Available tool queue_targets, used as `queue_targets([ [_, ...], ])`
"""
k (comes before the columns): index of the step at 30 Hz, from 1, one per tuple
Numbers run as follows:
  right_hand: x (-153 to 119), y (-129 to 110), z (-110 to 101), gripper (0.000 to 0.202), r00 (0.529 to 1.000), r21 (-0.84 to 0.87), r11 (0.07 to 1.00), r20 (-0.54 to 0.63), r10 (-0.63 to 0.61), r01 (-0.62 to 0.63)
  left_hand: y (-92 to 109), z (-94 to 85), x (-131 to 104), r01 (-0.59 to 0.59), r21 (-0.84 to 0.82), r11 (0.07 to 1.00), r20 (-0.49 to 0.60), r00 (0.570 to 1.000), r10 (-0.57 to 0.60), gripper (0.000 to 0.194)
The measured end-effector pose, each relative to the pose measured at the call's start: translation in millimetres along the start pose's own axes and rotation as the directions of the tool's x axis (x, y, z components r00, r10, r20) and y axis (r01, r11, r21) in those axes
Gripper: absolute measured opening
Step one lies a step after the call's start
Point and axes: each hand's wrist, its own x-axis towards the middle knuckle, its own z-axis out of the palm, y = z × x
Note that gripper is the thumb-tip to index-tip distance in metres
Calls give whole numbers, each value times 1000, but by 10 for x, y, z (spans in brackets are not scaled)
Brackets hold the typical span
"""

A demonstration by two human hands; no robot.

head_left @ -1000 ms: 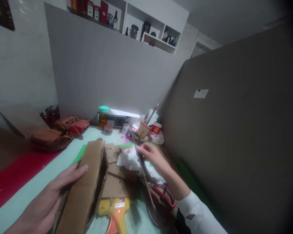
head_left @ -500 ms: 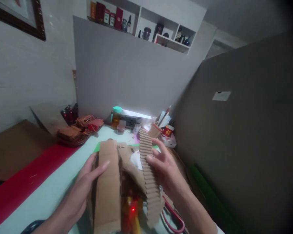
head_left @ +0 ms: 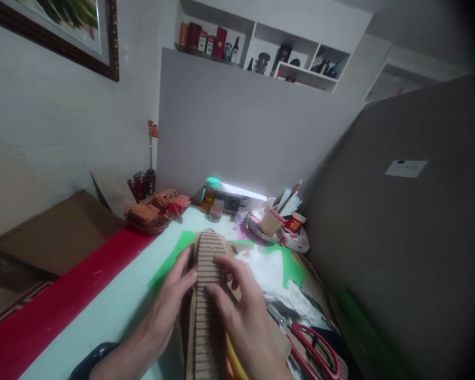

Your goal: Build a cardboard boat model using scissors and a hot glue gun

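Note:
A ridged corrugated cardboard strip [head_left: 210, 327] lies lengthwise over a smooth-faced cardboard piece [head_left: 190, 322] in front of me. My right hand [head_left: 243, 311] pinches the strip near its middle, with thumb and fingers on its ridged face. From the left, my left hand [head_left: 162, 309] grips the cardboard piece, its thumb at the strip's edge. Most of the lower piece is hidden under the strip. Something yellow [head_left: 236, 359] shows below my right hand. Scissors [head_left: 285, 322] with red handles rest on the right of the table.
Green sheets [head_left: 170, 269] and crumpled white material [head_left: 263, 270] lie around the work. At the back stand a green-lidded jar [head_left: 209, 195], a small tub [head_left: 216, 212] and a pen holder [head_left: 271, 221]. Brown bundles [head_left: 146, 214] sit left, beside a red strip [head_left: 91, 258]. A grey partition [head_left: 411, 227] borders the right.
My right hand has brought the corrugated strip left, from beside the cardboard piece onto its face. The head view has shifted left, and the scissors and white material show more fully.

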Motion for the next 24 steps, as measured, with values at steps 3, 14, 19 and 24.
queue_targets([
  [3, -20, -26, -24, 30, 999, -36, 999, 17, -37, 38, 24, 35, -28, 36, -71, 997, 10, 999, -36, 69],
  [14, -98, -88, -97, 34, 990, -182, 980, 124, -61, 83, -37, 2, -5, 78, 17, 997, 73, 994, -79, 68],
  [19, 176, 135, -670, 33, 989, -545, 838, 143, 44, 41, 19, -12, -22, 114, 92, 989, 43, 992, -119, 66],
  [24, 320, 434, -1118, 39, 928, -791, 611, 247, 280, 26, 68, -48, -4, 122, 96, 988, -22, 992, -120, 57],
])
